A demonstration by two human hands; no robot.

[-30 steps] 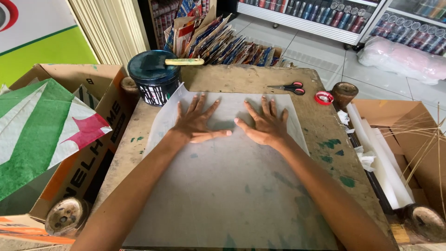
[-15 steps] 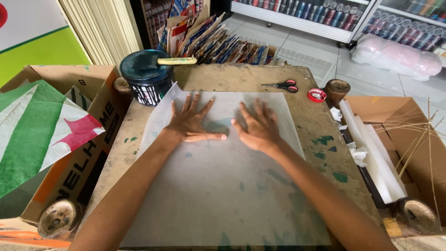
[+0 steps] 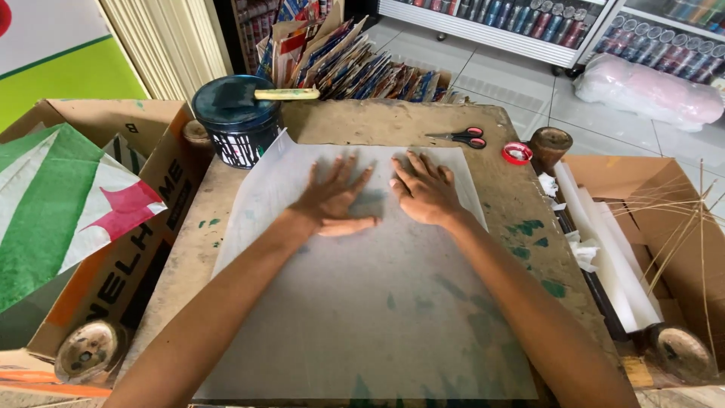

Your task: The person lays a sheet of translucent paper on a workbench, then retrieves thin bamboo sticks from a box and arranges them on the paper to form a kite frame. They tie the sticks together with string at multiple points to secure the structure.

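Hands point(image 3: 377, 198) flat on paper sheet point(image 3: 362, 317), stained worktable point(image 3: 521, 211).

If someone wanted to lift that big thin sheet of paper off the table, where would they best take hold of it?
Probably at the far left corner of the sheet of paper, coming from the left. That corner curls up off the table beside the dark tub, so fingers could slip under it. Elsewhere the sheet lies flat, and the left hand and right hand press it down.

Brown cardboard box point(image 3: 128, 249) at nine o'clock (lettered side), another box point(image 3: 664, 189) at three, green-white sign point(image 3: 68, 68) at ten.
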